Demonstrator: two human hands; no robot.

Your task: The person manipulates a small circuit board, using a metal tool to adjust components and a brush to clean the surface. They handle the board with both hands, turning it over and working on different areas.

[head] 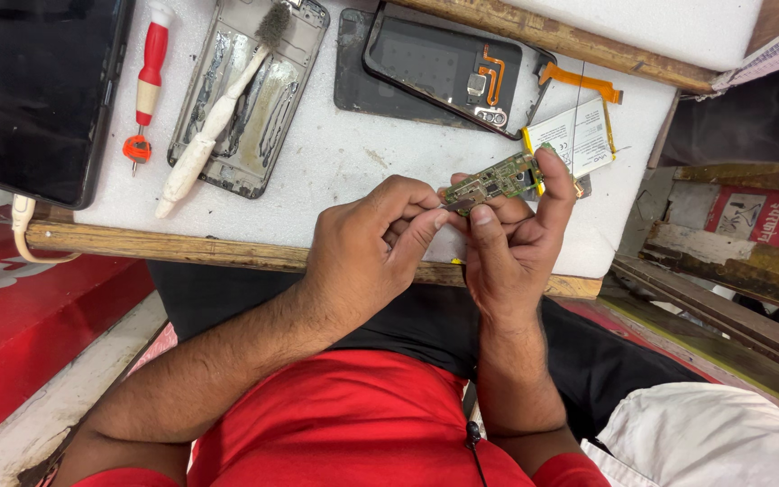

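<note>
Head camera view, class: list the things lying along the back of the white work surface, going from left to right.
Black rectangular tablet → red-handled screwdriver → white-handled brush lying on the grey metal phone frame → black phone back cover with orange ribbon cable → white rectangular battery.

The small green circuit board [495, 178] looks matt with shiny metal parts; the white foam work mat [353, 153] is rough; the black phone screen [38, 90] is glossy glass.
</note>
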